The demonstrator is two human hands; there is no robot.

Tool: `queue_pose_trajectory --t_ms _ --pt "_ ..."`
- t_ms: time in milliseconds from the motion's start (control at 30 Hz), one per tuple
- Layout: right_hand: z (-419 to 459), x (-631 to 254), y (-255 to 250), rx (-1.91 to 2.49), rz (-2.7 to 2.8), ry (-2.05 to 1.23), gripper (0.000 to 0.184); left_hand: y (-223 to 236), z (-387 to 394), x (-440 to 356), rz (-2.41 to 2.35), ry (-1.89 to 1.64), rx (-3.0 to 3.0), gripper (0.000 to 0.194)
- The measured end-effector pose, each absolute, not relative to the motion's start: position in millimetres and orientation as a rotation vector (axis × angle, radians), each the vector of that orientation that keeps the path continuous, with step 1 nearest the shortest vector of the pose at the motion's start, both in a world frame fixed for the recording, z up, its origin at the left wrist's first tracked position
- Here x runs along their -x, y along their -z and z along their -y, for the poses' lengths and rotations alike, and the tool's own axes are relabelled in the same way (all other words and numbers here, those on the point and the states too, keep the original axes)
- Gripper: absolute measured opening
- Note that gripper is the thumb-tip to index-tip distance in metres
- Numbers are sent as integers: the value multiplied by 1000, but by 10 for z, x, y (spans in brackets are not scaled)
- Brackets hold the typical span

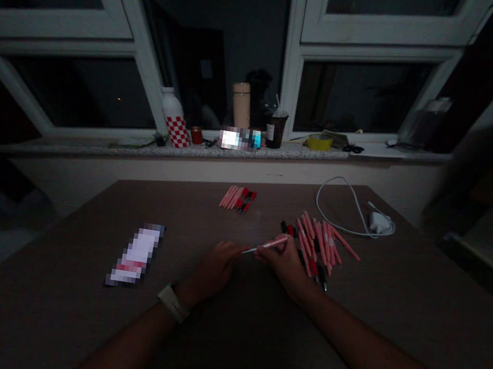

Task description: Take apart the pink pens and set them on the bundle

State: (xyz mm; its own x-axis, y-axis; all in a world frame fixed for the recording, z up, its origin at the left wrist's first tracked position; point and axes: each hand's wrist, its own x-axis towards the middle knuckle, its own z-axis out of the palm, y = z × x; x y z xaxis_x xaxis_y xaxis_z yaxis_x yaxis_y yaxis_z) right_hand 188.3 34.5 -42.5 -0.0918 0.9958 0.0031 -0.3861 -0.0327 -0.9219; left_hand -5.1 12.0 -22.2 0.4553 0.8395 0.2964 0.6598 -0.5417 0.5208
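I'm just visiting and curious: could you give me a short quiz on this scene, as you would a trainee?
1. Which hand holds the pink pen: left or right?
2. True or false: the white wristband is on the left wrist.
3. What lies on the table beyond the pen pile: a white charger or a cup?

Key: 1. The right hand. 2. True. 3. The white charger.
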Motion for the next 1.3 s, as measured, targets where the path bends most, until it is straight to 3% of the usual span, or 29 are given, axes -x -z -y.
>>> queue_pose_trajectory --t_ms 233,400,867,1300 --pt "-396 -1887 488 894 877 -1487 49 276 -134 84 -1245 -737 -2448 45" --pt "-394 -1881 430 897 934 -1569 32 258 -122 81 -1251 -720 -2449 48" --pt "-437 -1908 400 893 825 -1472 36 304 -149 111 -1498 -862 -2347 29" --pt "-473 -1937 405 991 789 -1374 31 313 -187 168 -1566 -785 -2445 31"
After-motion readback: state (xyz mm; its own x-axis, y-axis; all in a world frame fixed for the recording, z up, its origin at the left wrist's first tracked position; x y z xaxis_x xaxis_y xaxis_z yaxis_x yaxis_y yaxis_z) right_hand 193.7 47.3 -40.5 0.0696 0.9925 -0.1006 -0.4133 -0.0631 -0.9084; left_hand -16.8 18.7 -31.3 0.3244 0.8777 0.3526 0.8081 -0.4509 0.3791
